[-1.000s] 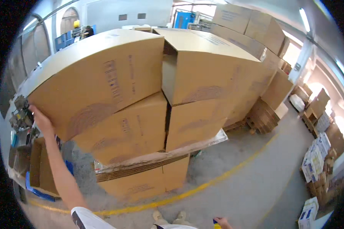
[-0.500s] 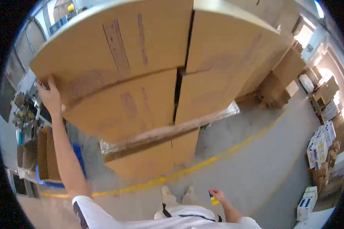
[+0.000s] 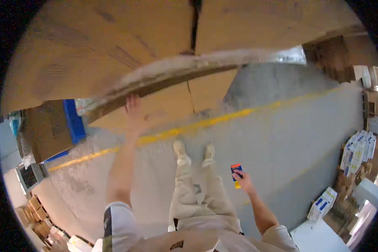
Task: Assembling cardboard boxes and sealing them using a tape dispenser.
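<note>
Fingers of the right hand (image 3: 244,180) grasp a pack (image 3: 237,170)

Blue-and-yellow, it sits right of the legs (image 3: 212,189). Left hand (image 3: 134,118) blurred, fingers spread before a carton (image 3: 210,90); contact unclear. Holding seems the step; next move calls for keeping that grip.

No wording or number can be read: the dark print on the large cardboard boxes (image 3: 92,42) is smeared by blur, showing a rounded mark toward the lower left edge and slanting streaks farther right. The small packet (image 3: 234,168) in the right hand (image 3: 245,181) has orange, dark blue and yellow areas whose lettering cannot be made out, and the dark label on the front of the shirt (image 3: 159,243) is too small to read. Toward the floor's (image 3: 302,147) right edge, the white boxes (image 3: 359,153) bear blue printed patches, likewise illegible.
</note>
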A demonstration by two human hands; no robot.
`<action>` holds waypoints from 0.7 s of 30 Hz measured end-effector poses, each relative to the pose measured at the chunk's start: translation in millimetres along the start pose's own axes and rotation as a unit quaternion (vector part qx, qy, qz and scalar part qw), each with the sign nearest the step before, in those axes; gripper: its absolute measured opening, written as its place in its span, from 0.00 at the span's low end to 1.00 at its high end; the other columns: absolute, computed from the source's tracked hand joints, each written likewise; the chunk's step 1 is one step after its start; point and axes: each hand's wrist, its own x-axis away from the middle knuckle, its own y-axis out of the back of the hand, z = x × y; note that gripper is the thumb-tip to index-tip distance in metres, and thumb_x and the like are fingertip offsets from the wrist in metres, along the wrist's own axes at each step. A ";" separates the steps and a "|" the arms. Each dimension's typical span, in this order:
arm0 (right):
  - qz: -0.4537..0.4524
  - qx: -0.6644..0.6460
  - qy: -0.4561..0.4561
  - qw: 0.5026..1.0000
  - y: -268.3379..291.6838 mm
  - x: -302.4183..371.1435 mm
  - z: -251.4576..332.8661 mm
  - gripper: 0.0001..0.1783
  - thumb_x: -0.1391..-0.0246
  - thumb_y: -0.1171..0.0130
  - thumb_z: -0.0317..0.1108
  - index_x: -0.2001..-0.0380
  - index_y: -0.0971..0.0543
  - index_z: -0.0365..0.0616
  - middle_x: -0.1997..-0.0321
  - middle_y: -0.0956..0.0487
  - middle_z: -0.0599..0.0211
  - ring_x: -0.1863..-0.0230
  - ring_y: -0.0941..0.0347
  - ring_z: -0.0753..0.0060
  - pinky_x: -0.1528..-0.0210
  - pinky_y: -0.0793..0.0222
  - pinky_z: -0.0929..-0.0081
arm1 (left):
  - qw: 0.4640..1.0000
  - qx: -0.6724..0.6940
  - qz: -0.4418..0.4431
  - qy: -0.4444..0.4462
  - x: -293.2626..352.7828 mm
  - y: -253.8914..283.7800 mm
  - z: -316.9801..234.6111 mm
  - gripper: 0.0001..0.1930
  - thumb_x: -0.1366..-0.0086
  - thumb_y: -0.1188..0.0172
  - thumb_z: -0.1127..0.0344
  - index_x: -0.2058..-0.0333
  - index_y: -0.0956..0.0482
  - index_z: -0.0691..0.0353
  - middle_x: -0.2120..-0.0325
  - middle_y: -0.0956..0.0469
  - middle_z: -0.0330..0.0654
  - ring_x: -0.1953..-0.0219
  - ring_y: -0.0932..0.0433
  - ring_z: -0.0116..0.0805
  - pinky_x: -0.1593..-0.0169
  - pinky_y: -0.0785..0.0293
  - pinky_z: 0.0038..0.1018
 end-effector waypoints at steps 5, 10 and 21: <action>-0.047 -0.051 -0.104 0.992 24.6 1.8 -78.9 0.20 0.44 0.32 0.42 0.54 0.17 0.39 0.62 0.15 0.65 0.60 0.23 0.77 0.54 0.26 0.75 | 0.954 -0.287 -0.066 -0.053 -20.3 -82.1 35.5 0.50 0.40 0.38 0.48 0.29 0.54 0.68 0.28 0.53 0.58 0.26 0.58 0.58 0.27 0.57 0.52; -0.028 0.064 -0.195 0.978 66.9 26.9 -183.9 0.24 0.48 0.30 0.49 0.57 0.16 0.40 0.65 0.16 0.65 0.62 0.22 0.76 0.56 0.26 0.72 | 0.976 -0.195 -0.098 -0.017 27.0 -89.1 -4.8 0.47 0.40 0.36 0.52 0.30 0.51 0.68 0.30 0.49 0.58 0.27 0.55 0.60 0.28 0.55 0.54; 0.002 0.031 -0.024 0.999 63.7 -25.5 -96.7 0.28 0.46 0.31 0.51 0.51 0.18 0.40 0.66 0.16 0.64 0.65 0.23 0.81 0.60 0.26 0.75 | 0.976 -0.135 0.167 0.026 193.0 -58.0 -31.4 0.27 0.43 0.36 0.68 0.43 0.28 0.61 0.48 0.25 0.54 0.46 0.28 0.57 0.41 0.33 0.48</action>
